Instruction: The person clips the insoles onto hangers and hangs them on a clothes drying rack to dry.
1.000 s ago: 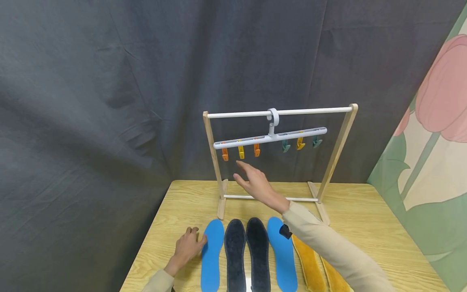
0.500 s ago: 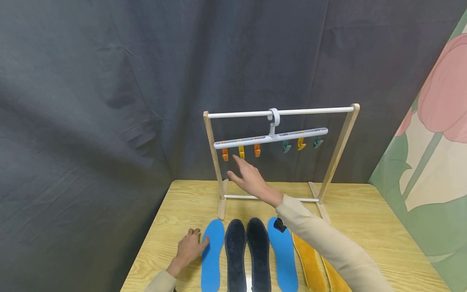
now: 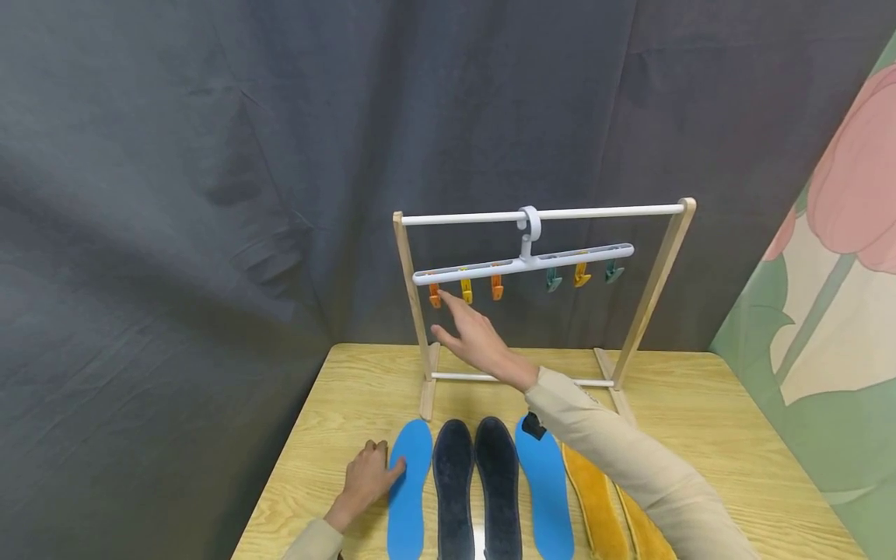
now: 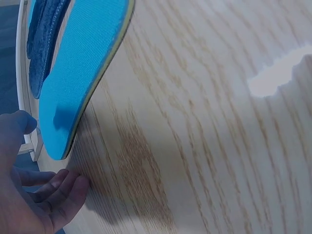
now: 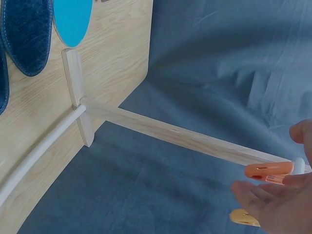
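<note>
My right hand (image 3: 476, 338) reaches up to the left end of the pale hanger (image 3: 525, 264), fingers extended and thumb apart. Its fingertips are right at the outermost orange clip (image 3: 435, 295), beside a yellow clip (image 3: 467, 290). In the right wrist view, the fingers (image 5: 248, 195) lie between the orange clip (image 5: 268, 170) and the yellow clip (image 5: 243, 217). Low on the left, my left hand (image 3: 367, 476) is at the left blue insole (image 3: 406, 498). Its thumb overlaps the insole's edge, and its loosely bent fingers (image 4: 68, 195) are beside the insole's tip (image 4: 58, 131).
The hanger hooks over the top bar of a wooden rack (image 3: 651, 288). Two dark insoles (image 3: 453, 482) lie beside the blue one, then another blue insole (image 3: 549, 498) and two mustard insoles (image 3: 595, 505), partly under the right sleeve. A dark curtain (image 3: 210, 194) stands behind.
My right hand has moved up and left, from below the yellow clip to the outer orange clip. My left hand has shifted slightly right, its thumb farther over the blue insole.
</note>
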### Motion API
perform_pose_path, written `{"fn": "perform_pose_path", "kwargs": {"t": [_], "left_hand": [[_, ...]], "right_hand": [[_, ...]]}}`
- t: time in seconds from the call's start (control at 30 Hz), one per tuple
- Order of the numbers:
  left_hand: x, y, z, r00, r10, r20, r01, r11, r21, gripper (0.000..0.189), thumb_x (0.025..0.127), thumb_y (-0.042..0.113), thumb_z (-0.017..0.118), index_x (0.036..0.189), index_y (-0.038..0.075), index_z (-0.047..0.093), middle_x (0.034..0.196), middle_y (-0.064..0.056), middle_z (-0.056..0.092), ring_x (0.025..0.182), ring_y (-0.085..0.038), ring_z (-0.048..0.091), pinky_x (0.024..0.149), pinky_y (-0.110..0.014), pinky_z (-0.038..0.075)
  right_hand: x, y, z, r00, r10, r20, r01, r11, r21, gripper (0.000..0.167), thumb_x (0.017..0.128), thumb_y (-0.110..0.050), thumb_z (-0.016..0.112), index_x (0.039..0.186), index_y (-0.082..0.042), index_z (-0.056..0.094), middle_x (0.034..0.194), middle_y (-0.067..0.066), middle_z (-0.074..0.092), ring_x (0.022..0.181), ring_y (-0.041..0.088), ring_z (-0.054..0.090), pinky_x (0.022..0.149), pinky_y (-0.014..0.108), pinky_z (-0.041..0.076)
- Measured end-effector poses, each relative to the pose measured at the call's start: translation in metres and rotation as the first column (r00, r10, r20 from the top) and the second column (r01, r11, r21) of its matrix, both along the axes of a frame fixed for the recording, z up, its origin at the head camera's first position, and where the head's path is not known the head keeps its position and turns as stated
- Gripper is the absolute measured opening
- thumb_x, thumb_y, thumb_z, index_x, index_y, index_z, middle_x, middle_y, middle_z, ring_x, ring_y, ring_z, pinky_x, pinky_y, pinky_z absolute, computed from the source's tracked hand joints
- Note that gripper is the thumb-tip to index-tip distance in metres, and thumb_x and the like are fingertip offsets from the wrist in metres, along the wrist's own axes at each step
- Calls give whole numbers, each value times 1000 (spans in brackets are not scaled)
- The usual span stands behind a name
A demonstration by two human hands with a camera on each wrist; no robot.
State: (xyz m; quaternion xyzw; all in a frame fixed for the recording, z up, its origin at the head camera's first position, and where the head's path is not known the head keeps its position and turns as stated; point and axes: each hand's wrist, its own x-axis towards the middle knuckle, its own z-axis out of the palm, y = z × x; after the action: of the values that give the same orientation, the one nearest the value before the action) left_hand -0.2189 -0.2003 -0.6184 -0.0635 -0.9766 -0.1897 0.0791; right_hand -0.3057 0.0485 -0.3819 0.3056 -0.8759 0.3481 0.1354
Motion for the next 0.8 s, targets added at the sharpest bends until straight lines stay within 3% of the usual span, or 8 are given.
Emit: {"fn": "perform_pose_path", "kwargs": {"t": [0.57,0.67,0.8], "left_hand": [[3,3,2,1000,-8,-20,8,1000,0,43,87,37,74,92,-5,67,79,-15,56,60,-22,56,44,-37,46],[3,5,1,1000,2,8,-2,1000,1,48,86,39,74,99,-7,67,84,-17,57,64,-25,58,47,-40,49],[1,8,0,999,16,51,-16,1000,1,55,86,41,74,107,-10,66,90,-21,58,71,-30,61,52,-44,53]], "right_hand": [[1,-5,0,1000,4,-25,-5,998,-56,46,103,-25,55,140,2,46,140,19,50,122,33,54,96,47,48],[1,-6,1,998,5,-55,-10,996,-87,36,104,-21,52,133,1,51,133,17,55,113,30,59,89,44,51],[1,-8,1,993,9,-122,-25,991,-128,23,105,-16,51,122,-1,56,115,12,61,88,21,61,72,37,52]]}}
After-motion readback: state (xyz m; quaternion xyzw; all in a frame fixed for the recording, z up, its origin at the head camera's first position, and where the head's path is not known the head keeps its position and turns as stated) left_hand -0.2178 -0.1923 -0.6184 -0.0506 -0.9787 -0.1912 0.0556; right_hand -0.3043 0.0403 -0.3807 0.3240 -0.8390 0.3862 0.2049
